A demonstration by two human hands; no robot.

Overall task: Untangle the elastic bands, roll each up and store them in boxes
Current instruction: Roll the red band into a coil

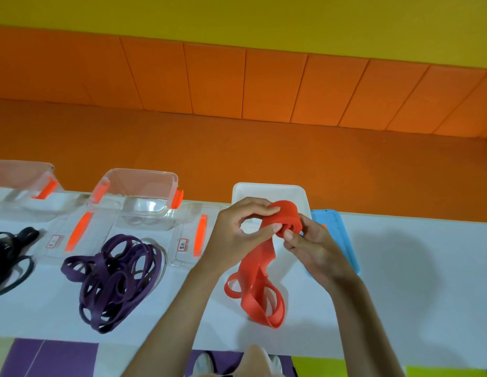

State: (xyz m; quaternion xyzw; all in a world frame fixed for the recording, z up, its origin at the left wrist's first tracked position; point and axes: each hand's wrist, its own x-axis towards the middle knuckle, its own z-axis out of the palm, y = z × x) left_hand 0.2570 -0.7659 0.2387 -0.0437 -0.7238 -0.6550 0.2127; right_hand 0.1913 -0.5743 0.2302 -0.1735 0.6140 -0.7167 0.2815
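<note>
A red elastic band [260,270] is partly wound into a roll [287,219] held above the white table [400,281]. My left hand [236,235] pinches the roll from the left with thumb and fingers. From the right, my right hand [313,248] grips the same roll. The loose tail of the band hangs down and lies in loops on the table. A tangled pile of purple bands [114,278] lies to the left, and black bands [8,257] lie at the far left edge. Behind the roll stands a white box [269,190].
A clear box with orange clips [136,194] stands behind the purple pile, its clear lid [190,235] lying beside it. Another clear box [21,178] is at the far left with a lid [62,238] in front. A blue lid [337,238] lies right of the white box. An orange padded wall is behind.
</note>
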